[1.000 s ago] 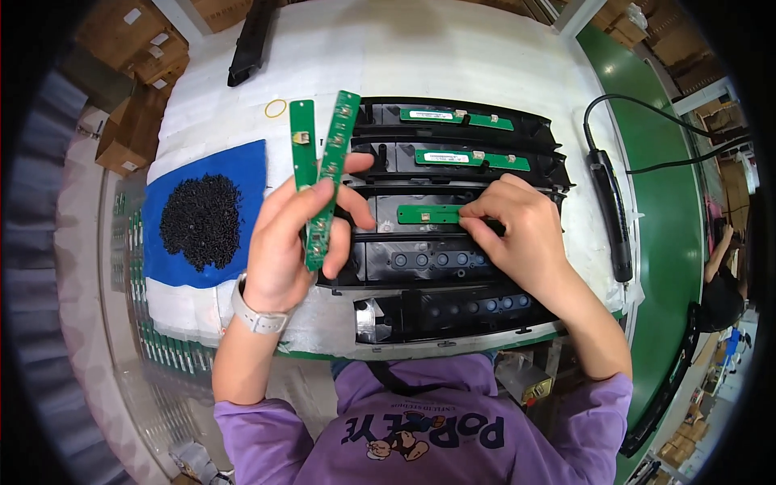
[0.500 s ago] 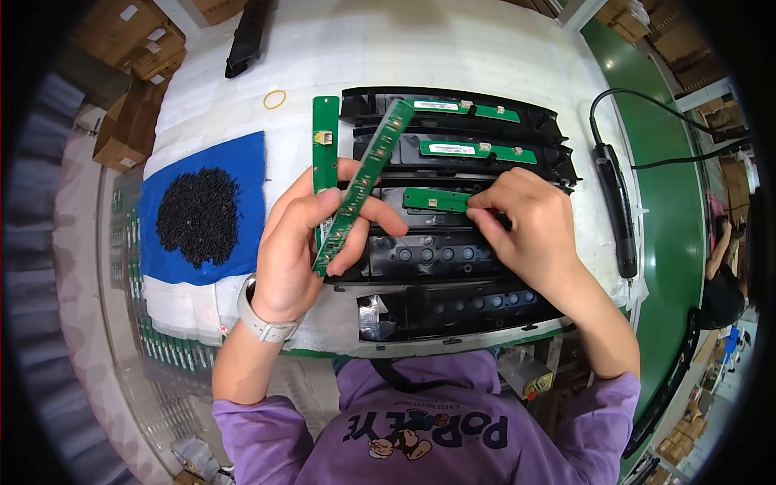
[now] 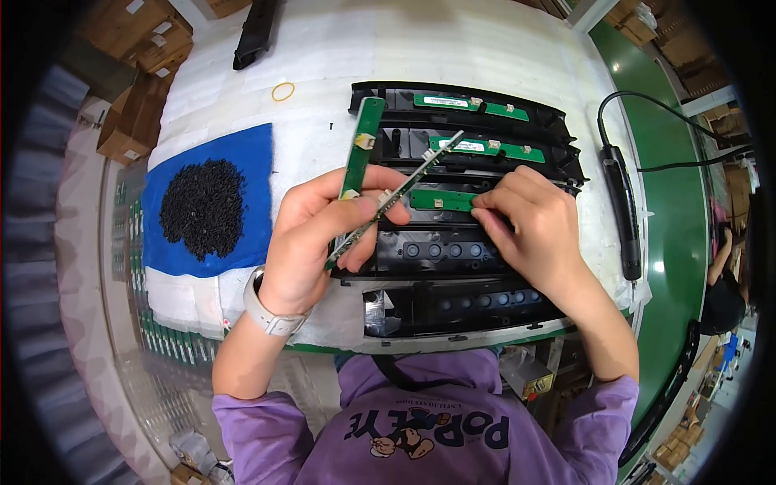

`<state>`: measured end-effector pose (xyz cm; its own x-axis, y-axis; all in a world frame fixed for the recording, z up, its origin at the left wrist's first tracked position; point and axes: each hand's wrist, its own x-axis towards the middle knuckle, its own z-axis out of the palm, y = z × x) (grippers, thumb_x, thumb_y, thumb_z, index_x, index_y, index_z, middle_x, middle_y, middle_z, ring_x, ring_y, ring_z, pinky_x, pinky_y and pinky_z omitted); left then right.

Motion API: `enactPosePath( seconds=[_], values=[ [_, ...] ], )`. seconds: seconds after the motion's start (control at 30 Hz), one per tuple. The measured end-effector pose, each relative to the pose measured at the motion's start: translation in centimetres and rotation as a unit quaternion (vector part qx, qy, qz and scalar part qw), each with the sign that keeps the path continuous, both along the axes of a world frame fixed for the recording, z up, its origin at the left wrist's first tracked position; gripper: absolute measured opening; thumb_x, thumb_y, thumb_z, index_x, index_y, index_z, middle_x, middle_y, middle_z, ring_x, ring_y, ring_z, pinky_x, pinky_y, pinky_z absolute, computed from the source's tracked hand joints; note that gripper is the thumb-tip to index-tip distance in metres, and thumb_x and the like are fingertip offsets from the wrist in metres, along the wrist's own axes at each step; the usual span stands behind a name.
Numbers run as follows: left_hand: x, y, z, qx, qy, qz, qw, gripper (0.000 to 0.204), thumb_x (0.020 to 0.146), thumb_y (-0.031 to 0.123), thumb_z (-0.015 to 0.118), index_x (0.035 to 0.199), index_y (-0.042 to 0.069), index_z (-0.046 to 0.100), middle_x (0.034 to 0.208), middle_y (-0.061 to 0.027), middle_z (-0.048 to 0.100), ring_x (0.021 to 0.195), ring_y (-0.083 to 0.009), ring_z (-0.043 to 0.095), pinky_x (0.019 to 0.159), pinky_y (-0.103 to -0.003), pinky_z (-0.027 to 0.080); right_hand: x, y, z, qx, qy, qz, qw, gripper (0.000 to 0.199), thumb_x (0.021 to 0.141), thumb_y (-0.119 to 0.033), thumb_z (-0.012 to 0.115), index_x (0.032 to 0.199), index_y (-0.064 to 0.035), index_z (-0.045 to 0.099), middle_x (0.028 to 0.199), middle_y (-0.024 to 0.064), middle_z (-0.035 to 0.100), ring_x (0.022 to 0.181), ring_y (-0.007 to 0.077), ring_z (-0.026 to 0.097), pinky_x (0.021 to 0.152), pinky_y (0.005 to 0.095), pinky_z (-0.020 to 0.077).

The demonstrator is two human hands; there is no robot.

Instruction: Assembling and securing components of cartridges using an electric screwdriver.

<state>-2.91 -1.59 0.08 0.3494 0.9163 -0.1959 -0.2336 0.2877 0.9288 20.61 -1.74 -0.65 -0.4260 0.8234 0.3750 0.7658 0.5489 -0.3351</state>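
Observation:
My left hand (image 3: 311, 234) is closed on two long green circuit boards. One board (image 3: 361, 153) stands nearly upright; the other (image 3: 404, 190) slants across it, turned almost edge-on. With bent fingers, my right hand (image 3: 529, 226) pinches the right end of a shorter green circuit board (image 3: 440, 200). That board lies in the third black plastic housing from the far side, its left end uncovered. Two farther housings each hold a green board, a far one (image 3: 485, 107) and a nearer one (image 3: 485, 146). Closer to me are two housings without boards, one (image 3: 432, 250) with round recesses and the nearest (image 3: 453, 311).
To the left, a heap of small black screws (image 3: 202, 210) lies on a blue cloth (image 3: 263, 162). A black electric screwdriver (image 3: 621, 214) with a cable rests at the right. A yellow rubber band (image 3: 283, 91) and another black housing (image 3: 257, 36) lie farther off on the white padding.
My left hand has shifted slightly right, and its two boards have turned, the slanted one now nearly edge-on. My right hand stays at the same board end.

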Motion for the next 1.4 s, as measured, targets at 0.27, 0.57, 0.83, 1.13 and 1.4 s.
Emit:
enactPosePath(
  seconds=[0.27, 0.57, 0.83, 1.13, 1.4],
  values=[
    [0.0, 0.2, -0.1, 0.003, -0.027, -0.011, 1.0, 0.032, 0.079, 0.004, 0.058, 0.11, -0.006, 0.058, 0.086, -0.0092, 0.064, 0.052, -0.0043, 0.047, 0.045, -0.017, 0.034, 0.0, 0.2, -0.3, 0.017, -0.032, -0.001, 0.999, 0.01, 0.065, -0.006, 0.07, 0.067, -0.0066, 0.06, 0.066, 0.0037, 0.054, 0.064, 0.0212, 0.056, 0.051, 0.0324, 0.0459],
    [-0.1, 0.2, -0.2, 0.017, -0.02, -0.006, 1.0, 0.032, 0.078, 0.003, 0.06, 0.109, -0.005, 0.059, 0.087, -0.0065, 0.064, 0.056, -0.0013, 0.046, 0.047, -0.015, 0.033, 0.1, -0.2, -0.2, 0.067, -0.081, 0.0, 0.994, 0.012, 0.064, -0.004, 0.073, 0.07, -0.0047, 0.062, 0.063, 0.0055, 0.054, 0.059, 0.0229, 0.055, 0.049, 0.0337, 0.0431],
    [-0.1, 0.1, -0.2, 0.014, -0.009, -0.011, 1.0, 0.031, 0.079, 0.003, 0.06, 0.109, -0.004, 0.06, 0.086, -0.0053, 0.064, 0.058, -0.0007, 0.046, 0.048, -0.015, 0.031, 0.0, -0.3, -0.5, 0.103, -0.089, 0.004, 0.991, 0.014, 0.064, -0.01, 0.07, 0.062, -0.0062, 0.056, 0.06, 0.0034, 0.05, 0.061, 0.0192, 0.055, 0.048, 0.0307, 0.0451],
    [-0.1, 0.2, -0.2, 0.02, 0.01, -0.019, 1.0, 0.031, 0.079, 0.005, 0.059, 0.108, -0.004, 0.06, 0.086, -0.0046, 0.064, 0.062, -0.0009, 0.048, 0.051, -0.015, 0.033, 0.1, -0.2, -0.8, 0.112, -0.072, 0.006, 0.991, 0.014, 0.063, -0.01, 0.07, 0.064, -0.0066, 0.056, 0.061, 0.0033, 0.05, 0.061, 0.0189, 0.054, 0.048, 0.0302, 0.0448],
    [-0.1, 0.2, -0.2, 0.013, 0.009, -0.018, 1.0, 0.031, 0.079, 0.005, 0.059, 0.108, -0.004, 0.06, 0.086, -0.0044, 0.064, 0.062, -0.0007, 0.048, 0.052, -0.014, 0.033, 0.2, 0.0, -0.9, 0.086, -0.079, -0.001, 0.993, 0.014, 0.064, -0.011, 0.07, 0.064, -0.0069, 0.056, 0.062, 0.0034, 0.051, 0.061, 0.0197, 0.055, 0.048, 0.031, 0.0445]
  ],
)
